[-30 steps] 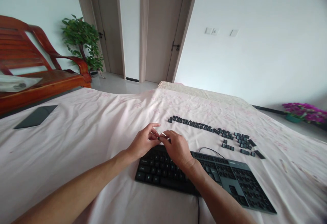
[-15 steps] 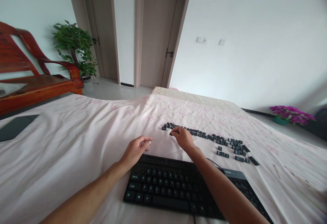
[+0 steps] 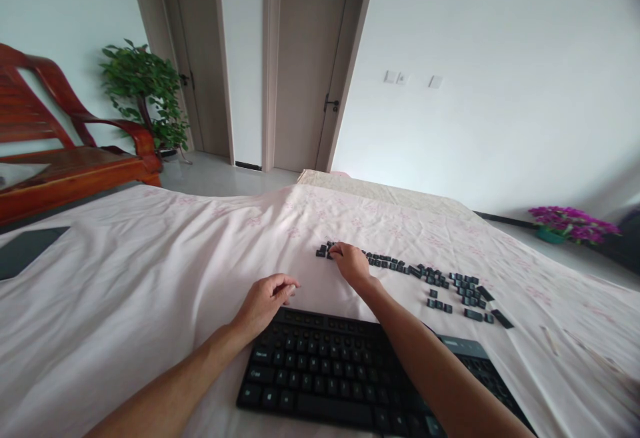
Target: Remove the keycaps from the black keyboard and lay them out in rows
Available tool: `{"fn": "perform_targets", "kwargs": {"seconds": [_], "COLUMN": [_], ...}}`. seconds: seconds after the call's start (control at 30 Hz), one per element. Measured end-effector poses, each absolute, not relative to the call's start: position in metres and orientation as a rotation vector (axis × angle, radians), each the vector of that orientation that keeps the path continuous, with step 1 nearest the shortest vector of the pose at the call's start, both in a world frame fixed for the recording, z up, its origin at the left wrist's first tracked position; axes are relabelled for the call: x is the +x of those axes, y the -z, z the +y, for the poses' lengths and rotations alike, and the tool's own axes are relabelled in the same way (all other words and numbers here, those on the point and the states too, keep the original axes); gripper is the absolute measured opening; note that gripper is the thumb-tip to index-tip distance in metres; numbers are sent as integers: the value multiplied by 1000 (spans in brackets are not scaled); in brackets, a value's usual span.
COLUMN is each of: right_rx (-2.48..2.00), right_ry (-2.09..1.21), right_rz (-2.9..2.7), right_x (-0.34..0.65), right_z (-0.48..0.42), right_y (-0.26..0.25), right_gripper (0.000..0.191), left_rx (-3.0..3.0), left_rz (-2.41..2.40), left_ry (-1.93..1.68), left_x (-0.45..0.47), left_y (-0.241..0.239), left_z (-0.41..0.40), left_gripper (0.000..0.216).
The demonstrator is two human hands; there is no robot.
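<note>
A black keyboard [image 3: 320, 371] lies on the pink cloth in front of me, letter keys in place and bare spots along its top row. Just above its upper left corner is my left hand [image 3: 265, 301], thumb and fingers pressed together; anything between them is too small to make out. My right hand [image 3: 351, 265] reaches past the keyboard to the left end of a line of loose black keycaps [image 3: 393, 263], its fingertips pinched on a keycap there that they mostly cover. More loose keycaps [image 3: 465, 283] lie in a cluster to the right.
A second dark keyboard [image 3: 493, 378] sits partly behind my right forearm. Thin sticks [image 3: 550, 340] rest on the cloth at right, and a dark flat panel [image 3: 30, 249] at far left. Beyond the bed stand a wooden bench [image 3: 75, 151], a green plant [image 3: 143, 88] and purple flowers [image 3: 573, 220].
My right hand has moved slightly left and away from me, to the end of the keycap line. The left hand has dropped a little toward the keyboard. The view has shifted slightly.
</note>
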State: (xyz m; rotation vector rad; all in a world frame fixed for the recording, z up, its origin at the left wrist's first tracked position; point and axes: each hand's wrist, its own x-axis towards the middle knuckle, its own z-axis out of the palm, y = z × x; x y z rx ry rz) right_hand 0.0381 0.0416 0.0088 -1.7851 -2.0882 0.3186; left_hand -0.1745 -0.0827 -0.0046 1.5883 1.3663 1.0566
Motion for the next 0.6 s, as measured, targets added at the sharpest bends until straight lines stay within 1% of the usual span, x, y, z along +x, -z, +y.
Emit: {"fn": "perform_targets", "kwargs": {"seconds": [0.17,0.33,0.43,0.6], "right_rx": [-1759,-1742,-1759,-1824], "right_ry": [-312,-307,-331,-392], "right_rz": [-2092,-2123,-2252,-2414], "right_x": [37,50,71,112], "right_z": [41,29,10,-38], "right_y": [-11,-29,-40,-46], "right_gripper": [22,24,22,30], "left_rx": [1589,1509,1429,1378], "left_rz": [1352,1338,1267,1220], "left_ry": [-1059,-1054,-1064,-1159], "left_x": [-175,-176,-174,-168], "left_y": [8,4,-1,-1], "left_z": [-81,-86,-92,-94], "left_gripper": [29,32,37,43]}}
